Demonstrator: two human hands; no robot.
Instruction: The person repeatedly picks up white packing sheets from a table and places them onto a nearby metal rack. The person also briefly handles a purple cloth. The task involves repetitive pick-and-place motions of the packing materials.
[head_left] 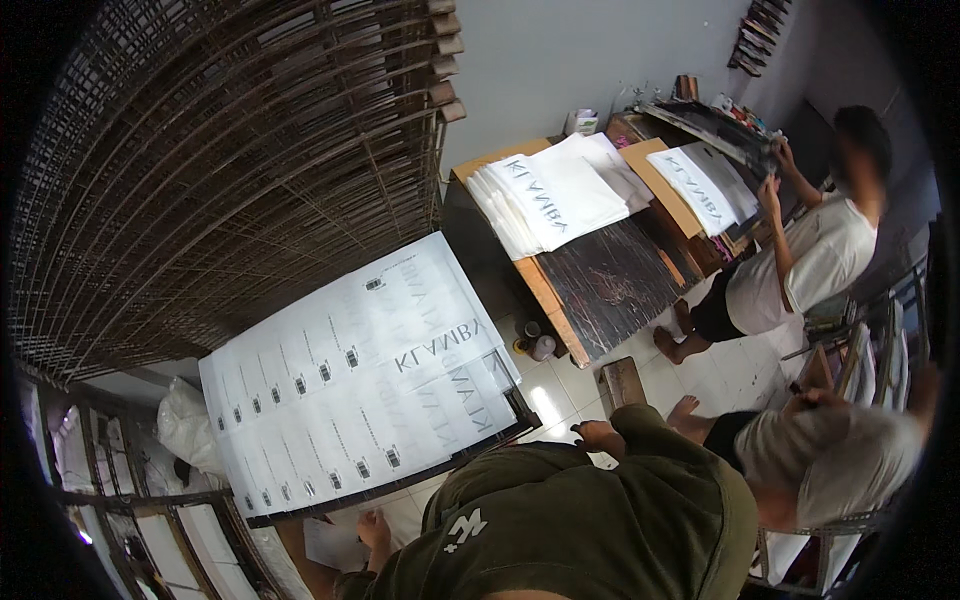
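My left hand [375,535] hangs low beside the near edge of a broad layer of white printed bags or sheets [310,410]. Its fingers look curled, and nothing shows in them. In front of my body, my right hand [603,440] is closed, with a small dark thing at its fingertips that I cannot make out. The white sheets carry dark lettering and small printed marks, and lie in overlapping rows on a dark rack tray [515,425]. Both hands appear apart from the sheets.
Raised wire rack trays [250,170] tower at the far left. A dark-topped table [610,290] bears a stack of white printed sheets [545,195]. Beyond, a person [800,265] holds a dark frame [715,135] tilted over more sheets. Another person [830,455] is close at my right.
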